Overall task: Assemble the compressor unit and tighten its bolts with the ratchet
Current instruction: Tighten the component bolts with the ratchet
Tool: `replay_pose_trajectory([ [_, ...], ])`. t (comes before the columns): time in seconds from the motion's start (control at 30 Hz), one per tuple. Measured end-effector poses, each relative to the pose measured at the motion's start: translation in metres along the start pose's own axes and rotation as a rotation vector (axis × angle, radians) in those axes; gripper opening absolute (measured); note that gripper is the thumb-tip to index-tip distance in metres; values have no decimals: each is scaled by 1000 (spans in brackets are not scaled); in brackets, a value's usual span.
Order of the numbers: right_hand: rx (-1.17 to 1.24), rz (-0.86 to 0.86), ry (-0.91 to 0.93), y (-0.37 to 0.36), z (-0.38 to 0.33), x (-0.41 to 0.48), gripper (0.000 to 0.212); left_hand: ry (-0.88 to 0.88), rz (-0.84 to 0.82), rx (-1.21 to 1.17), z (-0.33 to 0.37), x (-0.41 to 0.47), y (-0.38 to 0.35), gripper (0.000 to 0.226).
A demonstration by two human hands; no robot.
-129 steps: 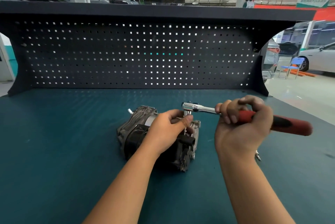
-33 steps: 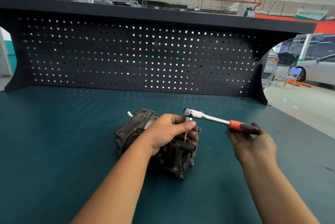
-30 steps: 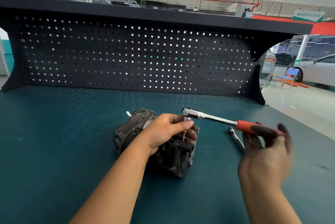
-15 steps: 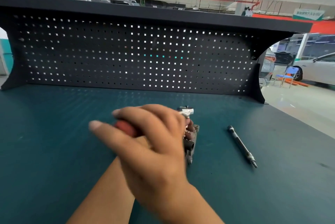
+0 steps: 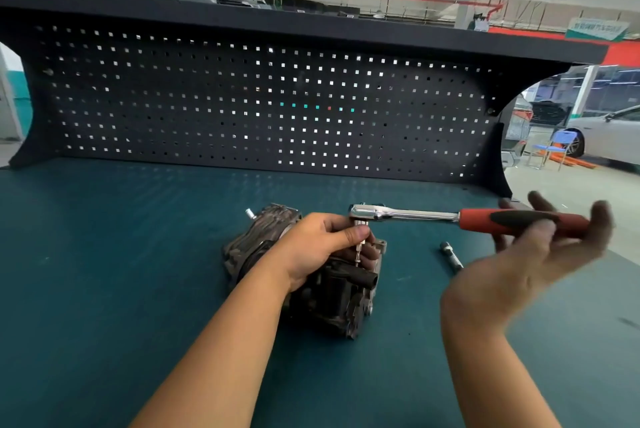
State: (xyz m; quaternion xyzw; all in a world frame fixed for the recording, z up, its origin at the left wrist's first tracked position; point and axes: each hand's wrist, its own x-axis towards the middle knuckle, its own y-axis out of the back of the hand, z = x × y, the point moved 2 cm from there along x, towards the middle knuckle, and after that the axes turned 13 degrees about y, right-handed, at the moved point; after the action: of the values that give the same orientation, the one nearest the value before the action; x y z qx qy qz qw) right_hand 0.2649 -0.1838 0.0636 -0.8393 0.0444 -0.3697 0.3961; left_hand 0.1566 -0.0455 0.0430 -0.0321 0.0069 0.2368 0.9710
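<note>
The compressor (image 5: 332, 303) sits mid bench (image 5: 104, 254); ratchet (image 5: 415, 216) handle nears its right edge.

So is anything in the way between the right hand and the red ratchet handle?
Nothing visible. The right hand touches the ratchet handle with open fingers; the loose metal rod lies on the bench below.

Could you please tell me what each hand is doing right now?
Left hand: pinches the shaft under the ratchet.
Right hand: open, touching the ratchet's handle.

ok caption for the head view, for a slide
Left hand pinches the bolt atop the compressor while the open right hand touches the ratchet handle.
</note>
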Motion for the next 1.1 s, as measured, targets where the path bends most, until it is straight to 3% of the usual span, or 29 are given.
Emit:
replay_pose_trajectory([
  [0.07,-39,38,-367,-7,34,14,38,-3,-5,-19,0,-1,0,18],
  [0.13,-79,-87,-778,-22,65,23,23,-12,-7,-26,1,-3,0,18],
  [0.2,4,-242,-1075,-43,82,17,17,-44,7,-2,1,-3,0,16],
  [0.27,92,-350,-1249,-59,89,4,22,-58,-6,19,1,-4,-1,14],
  [0.4,144,-575,-1429,-83,84,-15,16,-55,-32,18,0,-3,-2,15],
  [0.5,187,-433,-1510,-84,87,-22,11,-64,-32,17,0,-3,-3,14],
  [0.6,271,-100,-1445,-69,84,-14,21,-52,-26,25,0,-3,-4,13],
  [0.83,274,327,-1014,-25,45,-13,22,-85,58,156,4,-8,-6,15],
  [0.93,276,370,-754,-13,17,-21,17,-90,110,157,3,-7,-6,8],
  [1.1,268,219,-246,-6,-27,-47,16,-89,167,149,-1,-2,-1,5],
])
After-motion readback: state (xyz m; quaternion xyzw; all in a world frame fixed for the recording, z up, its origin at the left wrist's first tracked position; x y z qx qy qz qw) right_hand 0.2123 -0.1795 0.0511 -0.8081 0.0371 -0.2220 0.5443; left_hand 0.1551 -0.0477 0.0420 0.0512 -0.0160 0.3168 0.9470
